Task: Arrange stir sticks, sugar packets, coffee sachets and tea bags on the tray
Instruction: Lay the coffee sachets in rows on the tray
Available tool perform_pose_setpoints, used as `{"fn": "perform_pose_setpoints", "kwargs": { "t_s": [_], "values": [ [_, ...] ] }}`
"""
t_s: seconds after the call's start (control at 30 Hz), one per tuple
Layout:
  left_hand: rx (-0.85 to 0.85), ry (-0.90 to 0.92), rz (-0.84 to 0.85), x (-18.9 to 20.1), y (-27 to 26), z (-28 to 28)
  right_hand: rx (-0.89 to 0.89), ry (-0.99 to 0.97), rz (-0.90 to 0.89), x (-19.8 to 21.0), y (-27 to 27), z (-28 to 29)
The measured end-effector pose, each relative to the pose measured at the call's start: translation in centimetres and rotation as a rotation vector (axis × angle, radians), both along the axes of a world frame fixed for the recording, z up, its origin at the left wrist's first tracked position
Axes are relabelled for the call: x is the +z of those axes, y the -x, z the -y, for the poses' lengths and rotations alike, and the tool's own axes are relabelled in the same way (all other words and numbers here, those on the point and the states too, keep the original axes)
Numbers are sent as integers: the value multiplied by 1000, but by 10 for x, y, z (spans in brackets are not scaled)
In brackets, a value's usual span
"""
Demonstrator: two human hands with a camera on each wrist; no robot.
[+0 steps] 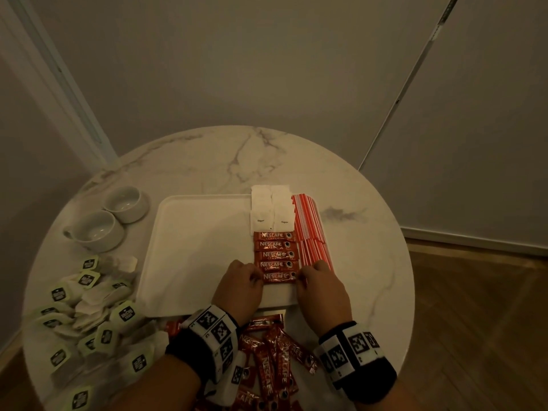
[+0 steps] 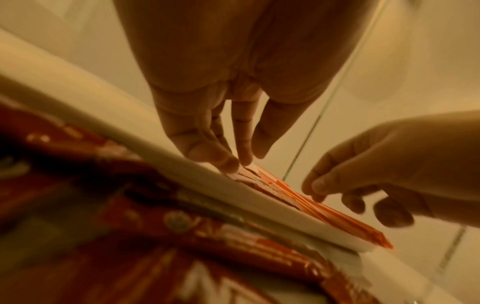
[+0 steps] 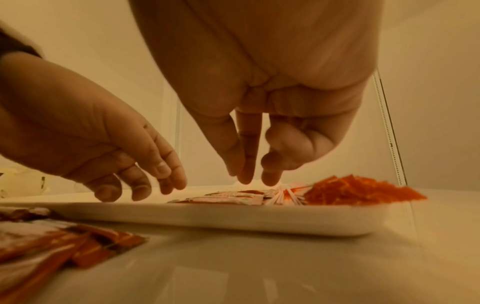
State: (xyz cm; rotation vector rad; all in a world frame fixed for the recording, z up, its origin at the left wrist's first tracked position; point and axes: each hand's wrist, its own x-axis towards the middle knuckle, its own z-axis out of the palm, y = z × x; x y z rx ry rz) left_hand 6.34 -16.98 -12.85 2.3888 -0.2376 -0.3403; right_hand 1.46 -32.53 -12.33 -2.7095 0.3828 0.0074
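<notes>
Loose red Nescafé sachets point(image 1: 272, 360) lie heaped on the marble table point(image 1: 370, 262) between the wrists. Beyond them, the left hand point(image 1: 240, 287) and right hand point(image 1: 321, 289) pinch the two ends of the nearest coffee sachet point(image 1: 279, 276), the fifth in a neat red column on the white tray point(image 1: 195, 247). White sugar packets point(image 1: 271, 210) sit behind that column, and red-and-white striped stir sticks point(image 1: 308, 221) along the tray's right edge. Green-tagged tea bags point(image 1: 89, 307) are piled on the table left of the tray.
</notes>
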Motion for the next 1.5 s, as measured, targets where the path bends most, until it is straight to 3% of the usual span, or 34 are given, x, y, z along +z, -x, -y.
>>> {"fn": "perform_pose_setpoints", "kwargs": {
  "t_s": [0.3,0.6,0.87,1.07,1.2,1.5],
  "values": [
    [-242,-213,132,4,16,6,222,94,-30,1,5,-11],
    [-274,-237,129,0,16,9,242,109,-68,1,4,-9],
    [-235,-176,160,14,13,-1,204,-30,24,17,9,-2],
    [-228,-9,176,37,13,-29,236,-118,-250,31,43,-10],
    [-213,-8,147,38,27,-46,262,-8,-448,19,66,-32],
    [-248,-39,80,25,55,-56,180,-57,-340,3,71,-42]
  ]
}}
